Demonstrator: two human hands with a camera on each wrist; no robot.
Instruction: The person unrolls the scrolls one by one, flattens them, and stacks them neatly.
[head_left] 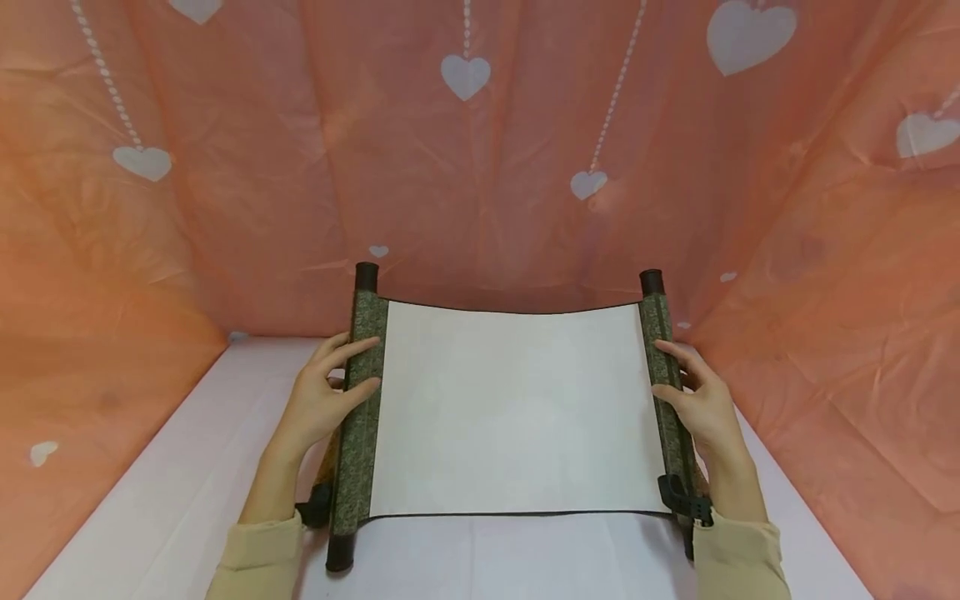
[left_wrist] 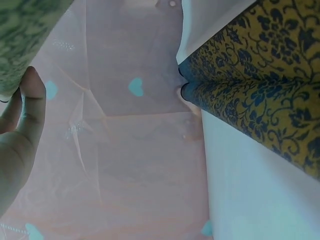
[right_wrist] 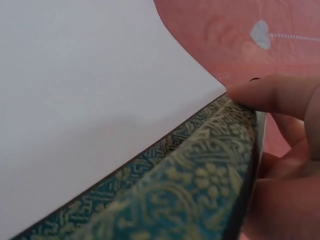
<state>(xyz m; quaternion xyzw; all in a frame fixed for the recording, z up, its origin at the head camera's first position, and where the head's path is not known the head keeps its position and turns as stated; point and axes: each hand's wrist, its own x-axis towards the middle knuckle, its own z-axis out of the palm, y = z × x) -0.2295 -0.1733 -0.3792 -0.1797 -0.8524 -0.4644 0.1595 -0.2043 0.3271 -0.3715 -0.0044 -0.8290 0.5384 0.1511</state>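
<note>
A hanging scroll (head_left: 517,408) is spread between my two hands, its blank white sheet facing me and sagging slightly along the top edge. My left hand (head_left: 318,396) grips the green patterned left roll (head_left: 360,475), thumb and fingers over its front. On the other side, my right hand (head_left: 701,404) holds the narrower right roll (head_left: 660,333), with thumb and fingertips at its inner border. Dark end knobs (head_left: 366,276) cap the rods. The left wrist view catches gold-and-dark floral backing (left_wrist: 270,100) behind the sheet. Close up in the right wrist view, fingers pinch the patterned border (right_wrist: 200,185).
A white-covered table (head_left: 480,558) lies beneath the scroll. Orange-pink cloth (head_left: 405,167) printed with white hearts and dotted strings rises at the back and on both sides. Black wrist straps (head_left: 315,506) sit by the beige sleeves (head_left: 258,554).
</note>
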